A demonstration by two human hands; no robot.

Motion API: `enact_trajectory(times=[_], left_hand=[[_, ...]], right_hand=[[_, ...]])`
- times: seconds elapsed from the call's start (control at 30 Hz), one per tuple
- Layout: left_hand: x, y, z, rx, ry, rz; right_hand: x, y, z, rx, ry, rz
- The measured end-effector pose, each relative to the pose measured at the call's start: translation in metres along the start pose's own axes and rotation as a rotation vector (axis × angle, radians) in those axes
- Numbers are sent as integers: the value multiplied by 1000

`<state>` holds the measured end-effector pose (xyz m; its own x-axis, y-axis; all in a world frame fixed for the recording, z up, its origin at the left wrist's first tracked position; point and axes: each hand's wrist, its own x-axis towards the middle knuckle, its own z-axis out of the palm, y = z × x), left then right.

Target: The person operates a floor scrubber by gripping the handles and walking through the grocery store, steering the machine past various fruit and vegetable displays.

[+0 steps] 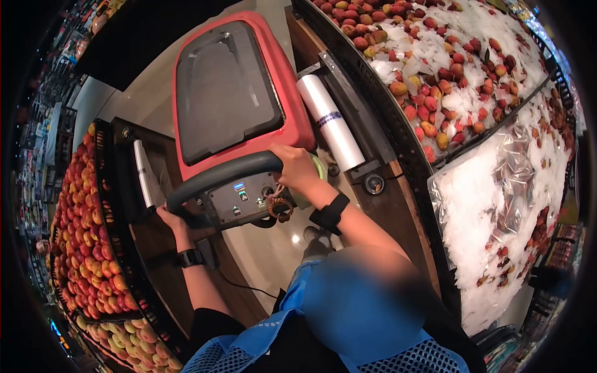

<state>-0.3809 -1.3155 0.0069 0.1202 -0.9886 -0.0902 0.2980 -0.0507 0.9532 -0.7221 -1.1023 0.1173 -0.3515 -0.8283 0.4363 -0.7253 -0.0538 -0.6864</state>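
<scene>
A red floor scrubber [289,81] with a dark grey lid [227,93] stands in front of me. Its black curved handlebar [221,177] runs across the near end, above a control panel [239,200] with a small lit blue screen. My right hand [297,166] is wrapped round the bar's right end. At the lower left end, my left hand [172,224] is closed on the same bar, its fingers partly hidden. A coiled cord [280,208] hangs at the panel's right side.
Lychee-like red fruit on ice [460,81] fills the right display, beside a roll of plastic bags [329,121]. On the left are red apples [87,242] in a black-edged bin and another bag roll [144,174]. A black cable [245,287] crosses low at left.
</scene>
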Motion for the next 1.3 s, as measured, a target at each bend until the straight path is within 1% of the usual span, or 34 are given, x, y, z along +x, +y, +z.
enact_trajectory(times=[0.1, 0.17, 0.2, 0.27, 0.33, 0.4, 0.47, 0.53, 0.6, 0.63, 0.77, 0.83, 0.9, 0.93, 1.0, 1.03, 1.07, 1.13, 1.2, 1.27, 1.3], left_hand=[[41, -10, 17, 15, -56, -75], [63, -10, 31, 33, -93, 8], [73, -6, 39, 40, -104, 7], [83, 5, 62, -13, -67, -142], [94, 12, 82, 11, -24, -124], [114, 19, 102, 57, -31, -49], [125, 27, 127, 75, 29, -83], [144, 29, 145, 75, 26, -94], [170, 27, 152, 151, 33, -41], [182, 29, 155, 163, 28, -45], [231, 33, 179, 85, -35, -84], [253, 37, 193, 71, -63, -99], [279, 42, 202, 88, -140, -116], [293, 42, 208, 90, -140, -118], [328, 42, 217, 67, -55, -163], [357, 35, 208, 91, -158, -142], [382, 22, 204, 81, -161, -144], [420, 15, 208, 95, -73, -58], [459, 9, 207, 171, -79, -30], [496, 3, 215, 183, -186, -42], [511, 4, 223, 185, -189, -48]], right_hand=[[35, 10, 5, -2, 14, 21], [59, 15, 10, 3, 19, 28], [69, 20, 14, 3, 28, 37], [89, 32, 24, -6, 41, 23], [110, 37, 30, 35, 56, 17], [134, 42, 33, 29, 2, 43], [155, 50, 42, 12, 38, 31], [177, 53, 49, 9, 63, 46], [196, 58, 58, 36, 98, 29], [206, 58, 61, 11, 127, 30], [247, 59, 80, 13, 180, 51], [264, 63, 96, -9, 174, 104], [282, 65, 112, -15, 190, 125], [293, 63, 118, -23, 211, 137], [314, 58, 134, -26, 219, 163], [321, 54, 142, -33, 241, 174], [336, 55, 147, -50, 269, 165], [357, 54, 164, -49, 258, 190], [376, 54, 182, -64, 318, 203], [396, 53, 198, -68, 352, 211], [407, 52, 204, -81, 377, 217]])
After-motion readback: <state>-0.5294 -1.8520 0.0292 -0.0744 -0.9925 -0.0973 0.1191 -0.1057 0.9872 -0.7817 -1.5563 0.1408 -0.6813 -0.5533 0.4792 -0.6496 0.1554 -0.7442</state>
